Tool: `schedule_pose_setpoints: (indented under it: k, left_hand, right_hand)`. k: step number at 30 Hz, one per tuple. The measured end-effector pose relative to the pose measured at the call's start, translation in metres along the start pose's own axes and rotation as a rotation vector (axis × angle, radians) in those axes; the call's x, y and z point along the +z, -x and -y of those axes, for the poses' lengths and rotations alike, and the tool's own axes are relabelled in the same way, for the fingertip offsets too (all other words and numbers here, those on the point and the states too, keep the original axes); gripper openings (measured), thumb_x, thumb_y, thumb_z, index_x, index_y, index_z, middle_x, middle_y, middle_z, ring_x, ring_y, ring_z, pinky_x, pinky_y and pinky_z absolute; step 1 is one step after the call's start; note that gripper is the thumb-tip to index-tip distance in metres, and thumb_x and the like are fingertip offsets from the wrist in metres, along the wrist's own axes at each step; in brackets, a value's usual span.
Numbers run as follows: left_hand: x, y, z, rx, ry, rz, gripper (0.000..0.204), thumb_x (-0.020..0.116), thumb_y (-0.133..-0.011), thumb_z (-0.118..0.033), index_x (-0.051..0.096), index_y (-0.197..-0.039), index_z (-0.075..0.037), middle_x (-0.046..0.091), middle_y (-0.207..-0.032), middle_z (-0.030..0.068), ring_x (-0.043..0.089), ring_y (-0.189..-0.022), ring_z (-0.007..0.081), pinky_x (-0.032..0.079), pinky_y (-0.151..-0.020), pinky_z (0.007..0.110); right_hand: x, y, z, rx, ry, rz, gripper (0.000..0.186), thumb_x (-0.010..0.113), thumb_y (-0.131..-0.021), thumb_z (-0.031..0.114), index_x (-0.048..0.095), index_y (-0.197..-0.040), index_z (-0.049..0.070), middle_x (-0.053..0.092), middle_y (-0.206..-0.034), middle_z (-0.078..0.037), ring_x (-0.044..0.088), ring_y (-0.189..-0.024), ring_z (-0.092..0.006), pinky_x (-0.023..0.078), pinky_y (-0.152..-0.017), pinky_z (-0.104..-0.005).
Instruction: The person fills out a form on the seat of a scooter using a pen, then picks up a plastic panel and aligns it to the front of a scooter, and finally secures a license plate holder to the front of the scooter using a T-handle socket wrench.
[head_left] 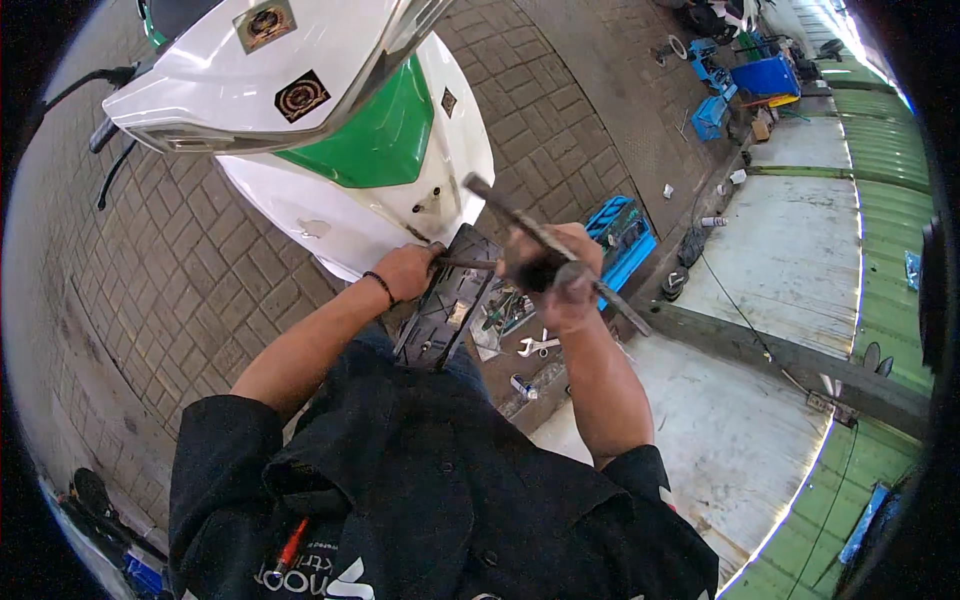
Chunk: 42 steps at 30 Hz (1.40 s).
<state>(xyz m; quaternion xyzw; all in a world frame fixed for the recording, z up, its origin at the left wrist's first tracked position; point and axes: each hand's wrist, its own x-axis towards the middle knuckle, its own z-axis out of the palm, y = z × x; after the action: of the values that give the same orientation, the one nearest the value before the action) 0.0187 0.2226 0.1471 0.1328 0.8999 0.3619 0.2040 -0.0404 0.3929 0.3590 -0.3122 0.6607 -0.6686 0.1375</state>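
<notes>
A white and green scooter (360, 135) stands before me, with a black plastic bracket (432, 318) below its front panel. My right hand (560, 265) is closed around a T-handle wrench (520, 222), its long crossbar slanting from upper left to lower right. The wrench's shaft runs left toward the scooter's front. My left hand (403, 272), wearing a dark bracelet, closes its fingers around the shaft's far end beside the panel. Those fingers hide the wrench's tip and whatever it meets. Motion blurs the right hand slightly.
A blue toolbox (630, 262) lies open on the paved ground to the right. Near my legs are spanners (538, 347) and a small can (523, 386). Further right stand a metal beam (780, 365) and pale wall panels. Blue equipment (712, 112) sits at the back right.
</notes>
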Motion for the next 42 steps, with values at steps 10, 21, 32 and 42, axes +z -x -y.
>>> schedule_pose_setpoints:
  k: [10,21,32,42]
  left_hand:
    - [-0.02,0.009,-0.014,-0.036,0.134,-0.047,0.028,0.052,-0.086,-0.019,0.05,-0.106,0.0,0.064,-0.085,0.0234,0.062,-0.085,0.0394,0.049,-0.075,0.049]
    - [0.002,0.01,0.007,-0.02,-0.013,-0.137,0.045,0.05,-0.086,-0.02,0.043,-0.123,0.005,0.063,-0.085,0.023,0.061,-0.081,0.0393,0.049,-0.072,0.048]
    - [-0.016,0.0,-0.046,-0.023,0.021,-0.071,0.032,0.041,-0.087,-0.01,0.048,-0.116,0.002,0.064,-0.081,0.0224,0.063,-0.075,0.0406,0.051,-0.065,0.051]
    - [-0.014,0.006,-0.021,-0.098,-0.02,-0.142,0.034,0.044,-0.086,-0.012,0.047,-0.117,0.001,0.063,-0.084,0.0236,0.063,-0.075,0.0398,0.051,-0.067,0.051]
  right_hand:
    - [0.015,-0.047,0.002,0.095,0.092,0.361,0.081,0.037,-0.084,0.072,0.06,-0.073,-0.005,0.057,-0.058,-0.009,0.053,-0.048,-0.0175,0.042,-0.047,-0.0285]
    - [-0.012,-0.019,0.023,0.246,-0.164,0.554,0.078,0.048,-0.077,0.065,0.062,-0.111,-0.004,0.064,-0.093,-0.018,0.063,-0.081,-0.0274,0.047,-0.068,-0.0352]
    - [-0.034,-0.032,0.065,0.396,-0.071,0.827,0.044,0.058,-0.077,0.042,0.059,-0.093,0.001,0.061,-0.087,-0.016,0.059,-0.092,-0.0376,0.036,-0.098,-0.0485]
    - [-0.013,0.006,0.085,0.725,-0.026,0.357,0.041,0.059,-0.079,0.011,0.042,-0.115,0.0,0.055,-0.103,-0.016,0.055,-0.108,-0.0268,0.038,-0.099,-0.0424]
